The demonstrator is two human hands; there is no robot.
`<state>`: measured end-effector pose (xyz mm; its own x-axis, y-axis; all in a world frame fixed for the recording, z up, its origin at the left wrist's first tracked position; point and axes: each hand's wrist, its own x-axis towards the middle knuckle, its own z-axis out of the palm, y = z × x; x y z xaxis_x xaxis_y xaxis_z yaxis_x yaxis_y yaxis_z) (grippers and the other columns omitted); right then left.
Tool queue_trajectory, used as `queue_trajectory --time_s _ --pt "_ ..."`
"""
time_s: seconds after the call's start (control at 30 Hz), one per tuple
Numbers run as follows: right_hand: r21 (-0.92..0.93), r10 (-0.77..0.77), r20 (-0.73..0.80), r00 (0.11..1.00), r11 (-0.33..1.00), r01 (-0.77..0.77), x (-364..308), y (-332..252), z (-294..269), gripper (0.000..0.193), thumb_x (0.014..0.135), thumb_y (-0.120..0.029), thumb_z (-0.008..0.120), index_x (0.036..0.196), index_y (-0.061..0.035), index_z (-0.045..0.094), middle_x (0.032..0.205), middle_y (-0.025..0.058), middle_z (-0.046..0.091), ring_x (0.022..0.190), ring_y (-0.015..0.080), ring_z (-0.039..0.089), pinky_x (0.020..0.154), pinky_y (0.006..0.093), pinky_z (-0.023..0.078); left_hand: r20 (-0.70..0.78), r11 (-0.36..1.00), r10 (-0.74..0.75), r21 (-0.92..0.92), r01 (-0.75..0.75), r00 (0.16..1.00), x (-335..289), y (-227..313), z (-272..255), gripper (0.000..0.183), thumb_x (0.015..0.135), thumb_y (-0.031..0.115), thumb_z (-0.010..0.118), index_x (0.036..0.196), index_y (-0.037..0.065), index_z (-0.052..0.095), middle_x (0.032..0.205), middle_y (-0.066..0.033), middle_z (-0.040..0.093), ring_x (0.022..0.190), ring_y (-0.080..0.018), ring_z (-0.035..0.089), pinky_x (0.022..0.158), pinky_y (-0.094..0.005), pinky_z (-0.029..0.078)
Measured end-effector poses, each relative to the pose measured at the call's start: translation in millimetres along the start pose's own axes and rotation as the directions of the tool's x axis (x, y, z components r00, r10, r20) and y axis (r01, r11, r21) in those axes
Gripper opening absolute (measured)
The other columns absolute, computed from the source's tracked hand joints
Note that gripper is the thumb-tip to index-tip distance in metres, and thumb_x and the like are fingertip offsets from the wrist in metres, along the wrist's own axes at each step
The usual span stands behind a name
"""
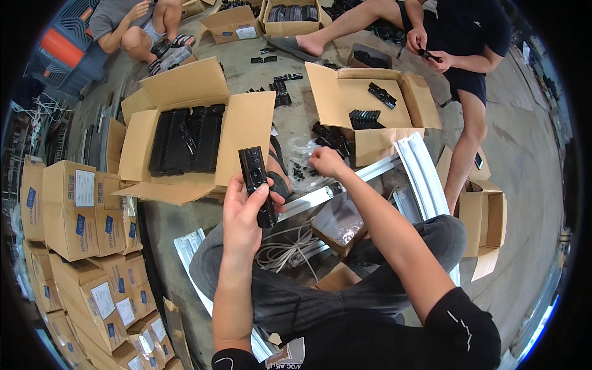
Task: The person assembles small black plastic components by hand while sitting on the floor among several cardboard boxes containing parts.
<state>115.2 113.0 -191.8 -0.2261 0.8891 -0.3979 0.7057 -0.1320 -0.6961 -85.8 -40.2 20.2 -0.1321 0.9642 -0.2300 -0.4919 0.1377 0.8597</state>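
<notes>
My left hand [239,213] is raised in front of me, wrapped round a long black plastic part [251,165] with a ribbed, glossy face, its thumb pressed on the front. My right hand [327,163] reaches forward with its fingers curled together; whatever they hold, if anything, is hidden. Below and beside that hand lies a clear plastic bag [301,152] with small black pieces [300,172] on it. More black parts [331,140] are heaped just beyond.
An open carton [137,148] packed with black parts stands left; another [421,102] stands right. White metal rails [425,176] and a small lined box [333,237] lie around my legs. Stacked cartons [65,209] line the left. Two people sit ahead, one handling a black part [425,54].
</notes>
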Motion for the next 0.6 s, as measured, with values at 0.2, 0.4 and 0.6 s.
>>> queue_trajectory --time_s 0.2,0.4,0.6 --pt "-0.369 0.053 0.167 0.985 0.929 0.013 56 17 74 0.028 0.076 -0.013 0.063 0.1 -0.0055 0.075 0.106 0.0216 0.07 0.103 0.0376 0.067 0.089 0.0437 0.054 -0.025 0.999 0.011 0.05 -0.01 1.0 2 0 4 0.023 0.095 0.008 0.059 0.113 0.0 0.047 0.101 -0.0117 0.059 0.072 -0.0176 0.065 0.059 -0.0329 0.057" --pt "-0.487 0.095 0.176 0.98 0.873 0.003 68 16 114 0.025 0.08 -0.01 0.064 0.102 -0.0041 0.075 0.11 0.0189 0.071 0.105 0.0341 0.069 0.087 0.0451 0.056 -0.053 0.995 -0.01 0.096 0.015 0.999 6 3 11 0.025 0.094 0.005 0.056 0.115 -0.002 0.045 0.104 -0.0129 0.057 0.07 -0.0162 0.063 0.057 -0.0304 0.056" --pt "-0.509 0.055 0.104 0.993 0.86 0.006 67 14 126 0.022 0.085 -0.016 0.061 0.098 -0.0081 0.077 0.104 0.0163 0.073 0.098 0.0325 0.071 0.082 0.0443 0.058 -0.132 0.995 -0.04 0.09 0.052 0.99 4 2 12 0.031 0.093 0.005 0.058 0.119 -0.001 0.043 0.104 -0.0133 0.058 0.07 -0.0164 0.063 0.056 -0.0297 0.056"
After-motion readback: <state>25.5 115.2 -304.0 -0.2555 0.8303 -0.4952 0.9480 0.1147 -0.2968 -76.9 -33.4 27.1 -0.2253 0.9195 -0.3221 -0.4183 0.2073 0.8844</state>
